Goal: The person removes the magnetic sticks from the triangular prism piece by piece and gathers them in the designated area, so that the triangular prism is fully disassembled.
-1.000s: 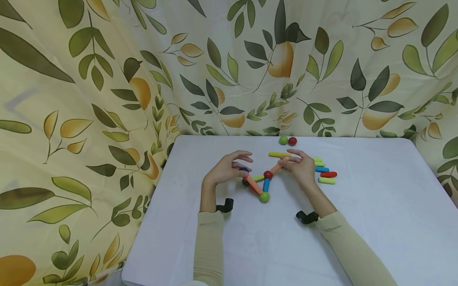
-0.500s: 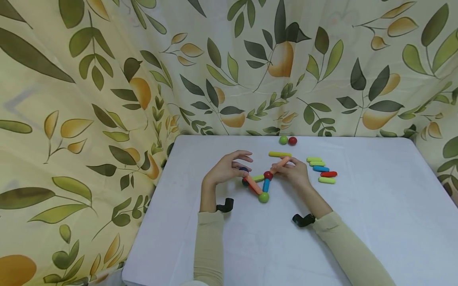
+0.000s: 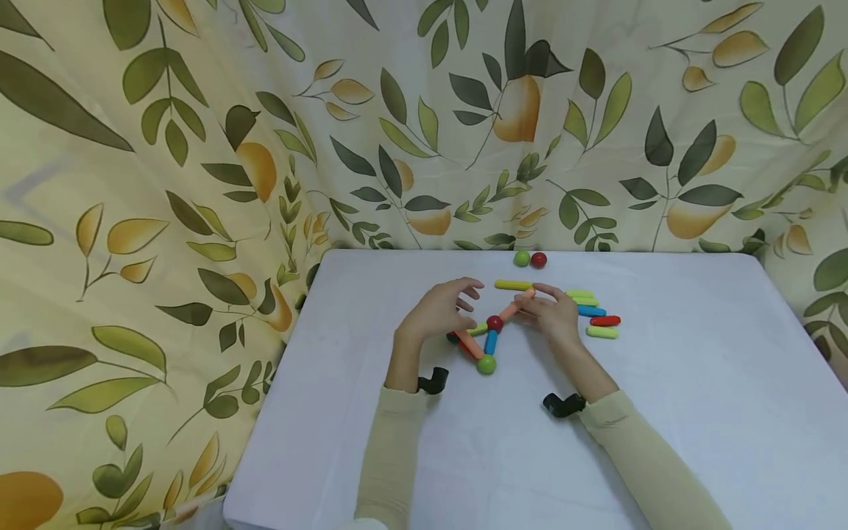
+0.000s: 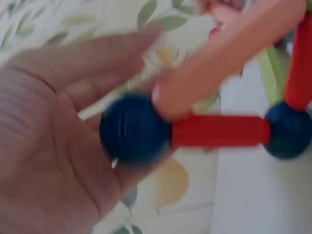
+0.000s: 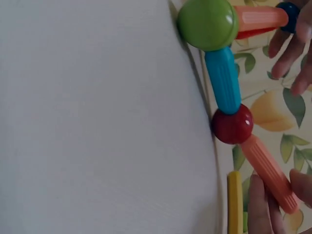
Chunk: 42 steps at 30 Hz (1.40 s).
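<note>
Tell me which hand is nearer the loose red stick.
Right. In the head view, the right hand, holding an orange stick, is just left of the loose red stick; the left hand is farther left, by the joined sticks and balls.

Right hand point(image 5: 261, 207) pinched salmon rod point(image 5: 267, 168), tip against red ball point(image 5: 233, 124).
Over my feed I saw blue rod point(image 5: 223, 80) linking red ball to green ball point(image 5: 207, 23), yellow rod point(image 5: 234, 202) near.

Beige sleeves point(image 3: 652, 453) and black, bent wrist cameras point(image 3: 564, 405) are worn.
</note>
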Each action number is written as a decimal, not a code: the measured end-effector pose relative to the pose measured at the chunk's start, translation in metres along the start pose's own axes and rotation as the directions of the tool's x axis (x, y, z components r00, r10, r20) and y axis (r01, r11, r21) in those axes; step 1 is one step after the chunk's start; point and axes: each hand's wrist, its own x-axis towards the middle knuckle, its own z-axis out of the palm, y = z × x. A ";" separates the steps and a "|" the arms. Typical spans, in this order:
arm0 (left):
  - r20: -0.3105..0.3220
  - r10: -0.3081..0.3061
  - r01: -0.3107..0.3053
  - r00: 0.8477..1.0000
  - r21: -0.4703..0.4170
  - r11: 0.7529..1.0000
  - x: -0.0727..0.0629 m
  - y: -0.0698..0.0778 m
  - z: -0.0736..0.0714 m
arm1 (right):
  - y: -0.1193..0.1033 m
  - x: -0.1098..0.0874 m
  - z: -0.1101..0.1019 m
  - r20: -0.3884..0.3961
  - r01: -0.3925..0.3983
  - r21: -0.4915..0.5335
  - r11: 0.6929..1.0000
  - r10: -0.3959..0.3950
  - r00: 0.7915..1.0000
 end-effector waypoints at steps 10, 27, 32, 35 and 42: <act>0.009 -0.118 0.113 0.993 0.230 0.967 0.041 0.040 0.025 | -0.013 0.001 -0.003 -0.090 0.058 0.054 0.997 -0.053 0.995; -0.289 -0.328 0.380 0.899 0.146 0.914 0.055 0.034 0.078 | -0.017 0.004 -0.011 -0.078 0.019 0.122 0.992 -0.009 0.997; -0.342 -0.376 0.411 0.861 0.033 0.911 0.053 0.027 0.089 | -0.016 0.003 -0.011 -0.078 0.029 0.130 0.991 -0.019 0.997; -0.354 -0.386 0.405 0.852 -0.021 0.914 0.053 0.021 0.091 | -0.017 0.001 -0.012 -0.067 0.031 0.151 0.988 -0.021 0.997; -0.318 -0.433 0.372 0.844 -0.235 0.898 0.050 0.011 0.088 | -0.020 -0.002 -0.016 -0.047 0.001 0.160 0.987 0.007 0.999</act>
